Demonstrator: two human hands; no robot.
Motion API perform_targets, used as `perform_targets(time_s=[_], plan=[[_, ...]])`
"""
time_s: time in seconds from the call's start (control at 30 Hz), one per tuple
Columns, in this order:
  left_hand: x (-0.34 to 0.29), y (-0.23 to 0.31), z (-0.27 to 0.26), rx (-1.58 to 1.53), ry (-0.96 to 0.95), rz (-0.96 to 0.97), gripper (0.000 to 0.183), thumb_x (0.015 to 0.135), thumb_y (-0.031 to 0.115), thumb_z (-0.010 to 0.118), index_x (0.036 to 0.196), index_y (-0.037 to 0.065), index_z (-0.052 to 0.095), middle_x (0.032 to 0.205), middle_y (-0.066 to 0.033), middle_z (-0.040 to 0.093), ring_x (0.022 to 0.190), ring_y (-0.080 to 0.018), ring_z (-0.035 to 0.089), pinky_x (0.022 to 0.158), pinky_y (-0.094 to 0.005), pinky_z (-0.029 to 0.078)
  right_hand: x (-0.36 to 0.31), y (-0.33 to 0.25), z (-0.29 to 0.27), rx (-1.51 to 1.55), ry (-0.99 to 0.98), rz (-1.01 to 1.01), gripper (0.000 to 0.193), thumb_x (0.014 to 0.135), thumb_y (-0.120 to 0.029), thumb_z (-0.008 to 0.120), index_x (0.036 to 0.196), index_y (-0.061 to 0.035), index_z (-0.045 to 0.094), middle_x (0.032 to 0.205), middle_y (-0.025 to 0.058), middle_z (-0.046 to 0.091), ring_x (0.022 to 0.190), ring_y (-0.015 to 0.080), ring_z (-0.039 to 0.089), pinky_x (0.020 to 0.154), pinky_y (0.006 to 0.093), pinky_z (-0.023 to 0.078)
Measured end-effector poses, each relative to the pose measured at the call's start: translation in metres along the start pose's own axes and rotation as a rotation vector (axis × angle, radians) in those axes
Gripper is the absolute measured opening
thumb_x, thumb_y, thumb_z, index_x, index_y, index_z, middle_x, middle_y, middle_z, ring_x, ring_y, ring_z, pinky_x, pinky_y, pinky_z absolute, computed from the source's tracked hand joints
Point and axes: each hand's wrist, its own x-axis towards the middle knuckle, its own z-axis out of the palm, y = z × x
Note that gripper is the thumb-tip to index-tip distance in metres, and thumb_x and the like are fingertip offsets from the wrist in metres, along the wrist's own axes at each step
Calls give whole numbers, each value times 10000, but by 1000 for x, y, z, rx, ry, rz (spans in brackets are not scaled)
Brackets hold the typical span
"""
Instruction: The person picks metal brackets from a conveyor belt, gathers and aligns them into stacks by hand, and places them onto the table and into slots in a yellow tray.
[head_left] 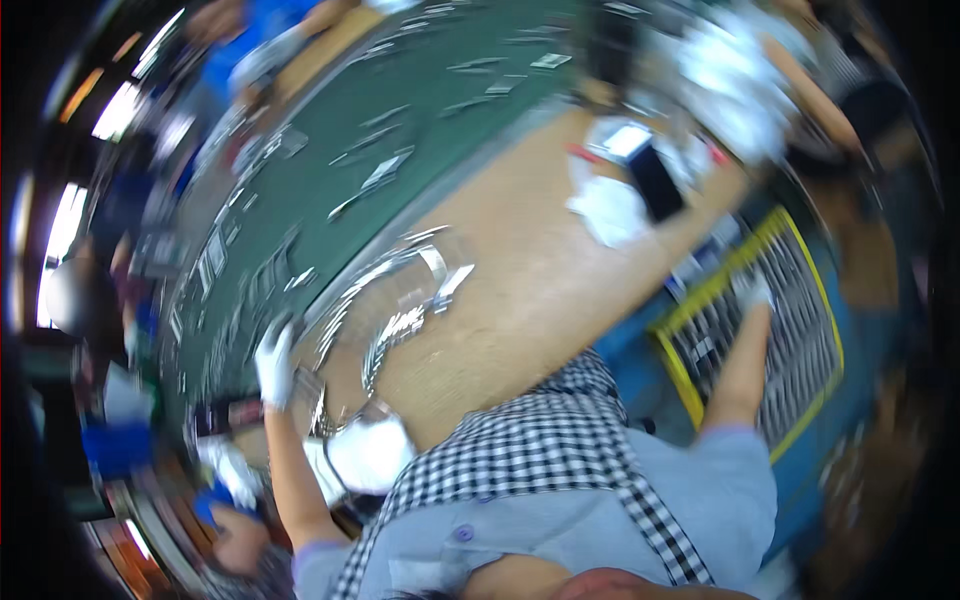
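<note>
My left hand (275, 362), in a white glove, is at the near edge of a green conveyor belt (330, 120), its fingers stretched out and no object visible in them. Beside it, shiny metal pieces (400, 322) lie in a curved row on the brown tabletop (520, 270). To the right, my right hand (755, 290), also gloved, reaches over a yellow-rimmed tray (838, 335) filled with rows of slim metal pieces (795, 345). Motion smears its fingers, so I cannot make out whether it holds one. More metal pieces (380, 180) are scattered along the belt.
A dark flat rectangular object (655, 185) and a crumpled white cloth (612, 210) lie at the table's far right. A white bundle (372, 455) sits near my left forearm. Other people work across the belt, at upper right and at lower left.
</note>
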Motion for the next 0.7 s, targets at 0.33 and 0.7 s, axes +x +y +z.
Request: perform_targets(time_s=[0.33, 0.7], plan=[[23, -92, -71, -203, 322, -10, 337, 901, 87, 511, 1207, -53, 520, 1120, -127, 621, 1040, -186, 586, 921, -281, 438, -306, 145, 225, -963, -809, -1007, 403, 976, -270, 412, 1251, 9, 505, 1104, 181, 602, 959, 260, 627, 844, 344, 500], [123, -125, -151, 804, 525, -527, 575, 757, 539, 588, 1069, 63, 665, 1087, -169, 640, 989, -321, 625, 850, -395, 496, -468, 502, 391, -1766, -1732, -1247, 536, 804, -366, 604, 1191, 1, 550, 1116, 196, 577, 1069, 337, 537, 933, 404, 421]])
